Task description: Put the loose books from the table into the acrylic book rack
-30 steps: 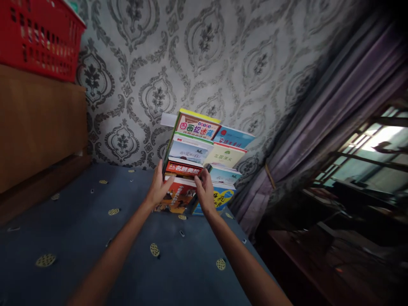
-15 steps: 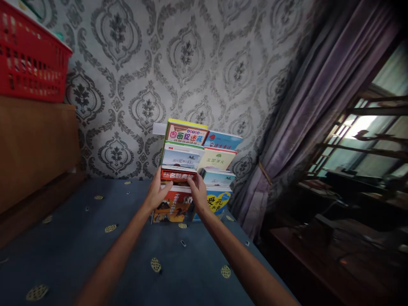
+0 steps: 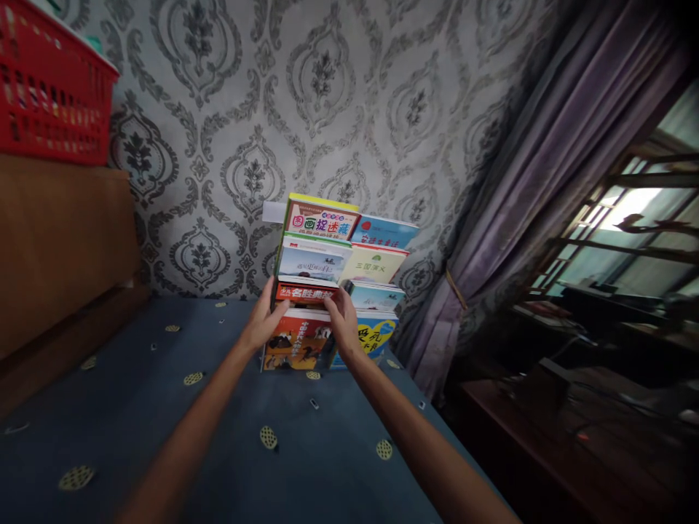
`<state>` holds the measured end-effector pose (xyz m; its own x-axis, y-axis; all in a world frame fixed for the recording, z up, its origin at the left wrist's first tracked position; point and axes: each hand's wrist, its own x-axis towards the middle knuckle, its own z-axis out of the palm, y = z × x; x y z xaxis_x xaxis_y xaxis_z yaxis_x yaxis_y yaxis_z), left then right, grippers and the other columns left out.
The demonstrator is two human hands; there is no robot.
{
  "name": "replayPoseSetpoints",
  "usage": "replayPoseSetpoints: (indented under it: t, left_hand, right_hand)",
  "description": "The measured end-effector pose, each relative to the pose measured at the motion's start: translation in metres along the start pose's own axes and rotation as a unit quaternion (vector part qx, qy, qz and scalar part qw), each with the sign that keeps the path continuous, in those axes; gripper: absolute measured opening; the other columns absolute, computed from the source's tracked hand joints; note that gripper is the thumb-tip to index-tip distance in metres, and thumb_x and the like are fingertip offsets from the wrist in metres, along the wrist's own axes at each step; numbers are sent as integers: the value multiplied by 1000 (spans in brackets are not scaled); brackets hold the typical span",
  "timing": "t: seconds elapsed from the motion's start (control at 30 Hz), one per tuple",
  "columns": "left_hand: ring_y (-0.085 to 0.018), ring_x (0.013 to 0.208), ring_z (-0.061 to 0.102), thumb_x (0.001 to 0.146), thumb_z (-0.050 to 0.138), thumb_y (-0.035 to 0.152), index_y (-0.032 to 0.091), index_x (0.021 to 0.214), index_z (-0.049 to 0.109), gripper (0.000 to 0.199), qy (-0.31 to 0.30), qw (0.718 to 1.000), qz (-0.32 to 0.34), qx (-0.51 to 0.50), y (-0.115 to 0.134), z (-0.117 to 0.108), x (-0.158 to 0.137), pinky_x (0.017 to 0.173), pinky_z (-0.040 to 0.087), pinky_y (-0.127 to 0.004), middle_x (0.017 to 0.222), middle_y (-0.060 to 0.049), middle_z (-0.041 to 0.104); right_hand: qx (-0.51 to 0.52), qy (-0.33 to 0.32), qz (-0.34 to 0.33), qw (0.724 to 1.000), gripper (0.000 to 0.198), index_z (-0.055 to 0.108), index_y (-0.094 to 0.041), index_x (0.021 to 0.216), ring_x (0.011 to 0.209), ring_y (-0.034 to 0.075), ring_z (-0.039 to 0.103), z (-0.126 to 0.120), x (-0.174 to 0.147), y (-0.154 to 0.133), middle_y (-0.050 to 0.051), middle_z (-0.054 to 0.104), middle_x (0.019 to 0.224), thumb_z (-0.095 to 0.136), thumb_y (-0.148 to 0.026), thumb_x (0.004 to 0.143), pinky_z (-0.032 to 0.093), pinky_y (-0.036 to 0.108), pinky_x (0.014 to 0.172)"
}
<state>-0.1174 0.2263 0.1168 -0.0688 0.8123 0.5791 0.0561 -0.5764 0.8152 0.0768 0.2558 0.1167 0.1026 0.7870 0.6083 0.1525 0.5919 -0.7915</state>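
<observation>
Books stand in stepped rows, two columns wide, against the wall. In the left column, a red book [image 3: 303, 292] with white lettering sits in the third row down, mostly hidden by the orange-red book [image 3: 298, 342] in front. My left hand [image 3: 263, 320] grips its left edge, thumb forward and fingers partly hidden behind. At its right edge my right hand [image 3: 344, 324] is closed, thumb on the front. Above it are a pale landscape-covered book [image 3: 314, 260] and a yellow-topped book [image 3: 322, 217]. A pale teal book [image 3: 376, 295] and a blue-and-yellow book [image 3: 378, 335] stand to the right.
The books rest on a blue patterned cloth [image 3: 218, 429]. A red plastic basket [image 3: 60, 94] sits on a brown cabinet [image 3: 65, 247] at left. At right hang a purple curtain [image 3: 491, 240] and, beyond it, a dark desk [image 3: 546, 422] with cluttered items.
The view has shifted slightly, so the books appear a little higher. Both hands stay at the red book's sides, with little visible movement relative to it.
</observation>
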Motion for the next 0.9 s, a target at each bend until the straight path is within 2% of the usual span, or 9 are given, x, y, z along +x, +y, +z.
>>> replayPoseSetpoints:
  t: [0.1,0.2,0.27,0.4,0.53,0.67,0.9]
  left_hand:
    - [-24,148,32,91,51,51,20,150,36,68,35,997,-50,-40,-1,-10,-6,121,28,-42,160,-12,34]
    - [-26,141,44,93,45,55,19,144,45,62,66,992,-92,-59,-4,-18,-16,114,39,-45,152,-14,48]
    - [-27,136,51,92,46,56,19,139,52,60,78,990,-106,-55,-7,-19,-24,112,42,-46,146,-15,54]
    - [-27,132,54,89,52,50,15,132,58,56,78,993,-86,-10,-14,-11,-40,116,38,-44,140,-14,60]
    - [-27,136,50,90,50,42,12,137,53,57,86,993,-69,52,-15,3,-55,117,35,-45,144,-15,56]
    - [-26,134,51,92,47,39,13,142,49,56,72,993,-39,88,-10,13,-62,116,36,-45,145,-15,55]
    - [-27,131,54,92,48,35,15,144,46,56,54,991,-20,120,-8,15,-63,115,37,-46,143,-14,57]
  right_hand:
    - [-26,11,4,1000,72,43,-16,143,137,31,46,-8,-7,-5,17,48,149,58,-58,85,36,52,114]
    - [-84,5,-38,996,63,46,-18,141,135,30,48,-18,-16,-14,17,50,145,55,-52,89,38,51,112]
    - [-120,-4,-68,990,55,49,-20,138,131,28,50,-22,-23,-19,15,54,140,53,-48,91,39,50,111]
    - [-148,-16,-69,987,52,51,-20,137,131,27,50,-24,-38,-15,14,55,139,50,-48,93,38,49,113]
    - [-149,-28,-30,988,62,47,-17,142,135,29,47,-21,-50,0,16,50,146,49,-53,92,36,51,115]
    - [-147,-32,-9,989,65,48,-17,143,134,30,50,-18,-56,10,17,53,144,48,-55,92,39,52,113]
    - [-193,-30,-78,978,53,53,-21,139,139,27,44,-14,-60,16,14,51,147,48,-48,94,34,52,117]
